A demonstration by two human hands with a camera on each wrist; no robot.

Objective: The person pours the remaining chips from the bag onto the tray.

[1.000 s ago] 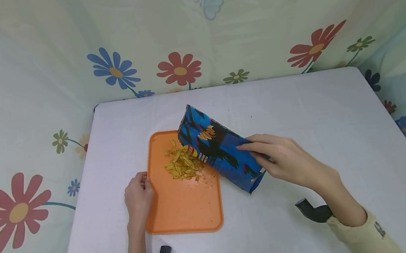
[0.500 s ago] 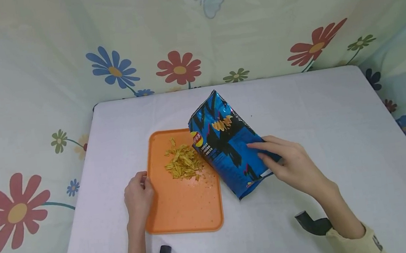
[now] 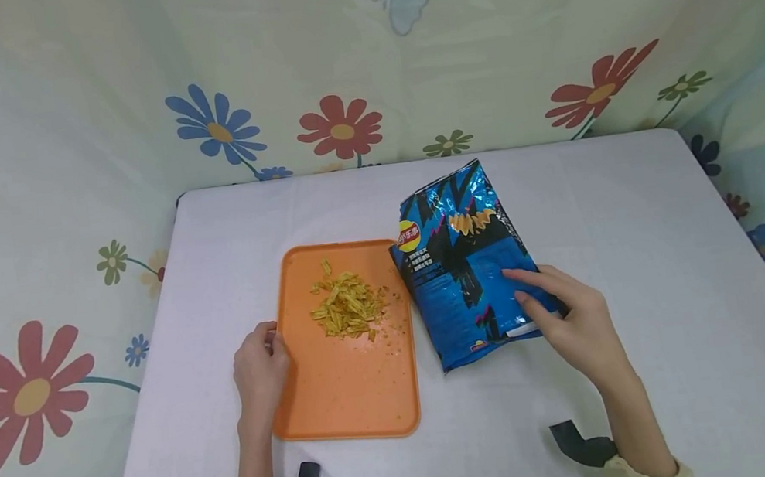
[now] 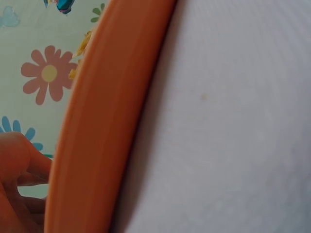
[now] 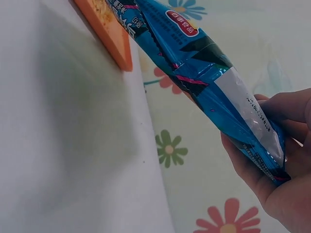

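so the right hand (image 3: 578, 319) has the blue snack bag (image 3: 463, 276) pinched near its lower right corner, thumb and fingers closed down around it. bag's up in the air, tilted, its left corner right by the far right corner of the orange tray (image 3: 345, 390). the left hand (image 3: 261, 368) holds the tray's left rim, fingers curled in. broken chips (image 3: 347, 304) sit heaped in the tray's far half, crumbs (image 3: 395, 296) near its right edge. tray's toward the left edge of the white desk (image 3: 679, 262).
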